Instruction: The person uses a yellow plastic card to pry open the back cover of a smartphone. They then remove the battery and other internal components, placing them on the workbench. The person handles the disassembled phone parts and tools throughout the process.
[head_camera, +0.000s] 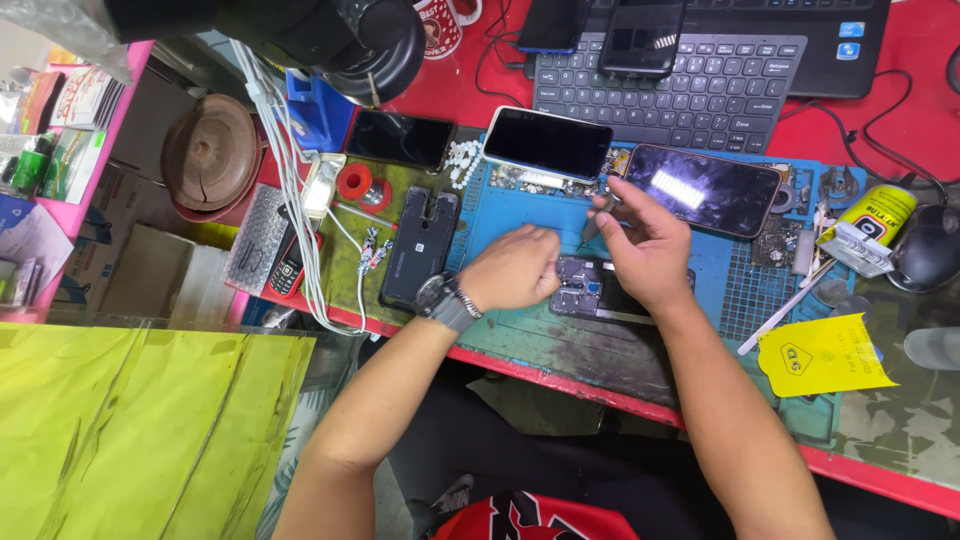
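An opened phone with its inner boards showing lies on a blue work mat. My left hand is closed over the phone's left end, a watch on the wrist. My right hand pinches a thin metal tool, tip pointing down at the phone's upper part. Both hands cover most of the phone.
Three phones lie face up at the back: a dark one, a pale-edged one, a reflective one. A black back cover lies left. A keyboard, mouse, glue tube, yellow card, white cables.
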